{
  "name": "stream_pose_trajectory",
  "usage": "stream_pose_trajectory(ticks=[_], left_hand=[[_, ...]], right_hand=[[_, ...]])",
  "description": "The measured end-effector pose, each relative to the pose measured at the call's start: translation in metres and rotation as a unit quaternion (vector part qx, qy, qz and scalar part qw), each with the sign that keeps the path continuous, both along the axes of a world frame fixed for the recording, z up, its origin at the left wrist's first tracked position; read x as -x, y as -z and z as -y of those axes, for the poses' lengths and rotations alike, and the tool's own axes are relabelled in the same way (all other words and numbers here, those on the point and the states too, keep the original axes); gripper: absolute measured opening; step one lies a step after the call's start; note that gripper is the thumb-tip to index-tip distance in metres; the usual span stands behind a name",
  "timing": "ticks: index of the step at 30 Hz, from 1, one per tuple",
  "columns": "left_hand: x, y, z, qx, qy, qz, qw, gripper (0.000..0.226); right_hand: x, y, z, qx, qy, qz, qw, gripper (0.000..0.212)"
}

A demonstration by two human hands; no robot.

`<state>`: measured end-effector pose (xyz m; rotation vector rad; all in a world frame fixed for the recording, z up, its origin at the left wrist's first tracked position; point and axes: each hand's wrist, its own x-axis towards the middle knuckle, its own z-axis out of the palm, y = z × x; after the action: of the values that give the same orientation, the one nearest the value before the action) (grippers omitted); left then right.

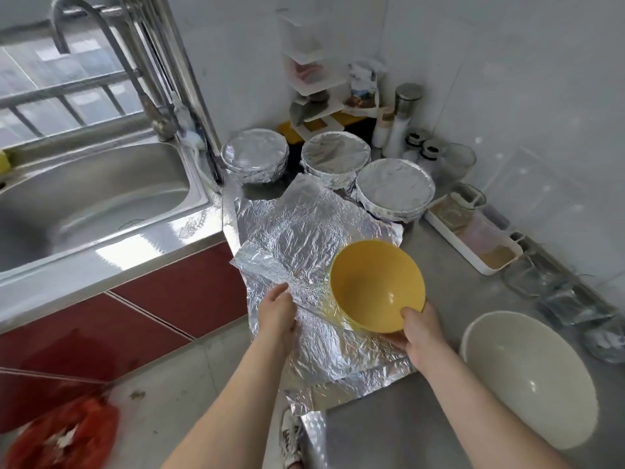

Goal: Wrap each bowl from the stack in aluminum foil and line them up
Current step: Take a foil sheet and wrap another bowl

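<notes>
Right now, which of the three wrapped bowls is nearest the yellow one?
The rightmost wrapped bowl, beside the white tray, is nearest the yellow bowl; the left bowl and middle bowl stand farther back.

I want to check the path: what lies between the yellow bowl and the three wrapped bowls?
Head view: the spread foil sheet lies between the yellow bowl and the wrapped bowls.
</notes>
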<state>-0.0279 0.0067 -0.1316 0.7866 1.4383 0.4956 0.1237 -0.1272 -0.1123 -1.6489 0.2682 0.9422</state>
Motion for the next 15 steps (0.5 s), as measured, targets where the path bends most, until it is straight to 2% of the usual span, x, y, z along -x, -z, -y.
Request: stream_pose_trajectory(ticks=[5,8,11,15], left_hand=[[-0.005,-0.006,-0.006,0.000,0.030,0.005,1.000,0.023],[-0.009,-0.021,-0.014,-0.077,0.051,-0.018,0.996,0.020],[-0.011,-0.053,-0.030,-0.130,0.032,0.020,0.991,0.019],[-0.010,-0.110,-0.048,-0.245,0.009,0.018,0.969,0.021]], right_hand=[[-0.002,0.002,-0.001,0.007,-0.011,0.029,0.999,0.032],[-0.002,0.003,0.000,0.004,0.013,0.041,0.999,0.028],[0.000,0.000,0.001,0.014,0.038,0.065,0.997,0.023],[0.004,0.002,-0.001,0.021,0.040,0.085,0.995,0.022]])
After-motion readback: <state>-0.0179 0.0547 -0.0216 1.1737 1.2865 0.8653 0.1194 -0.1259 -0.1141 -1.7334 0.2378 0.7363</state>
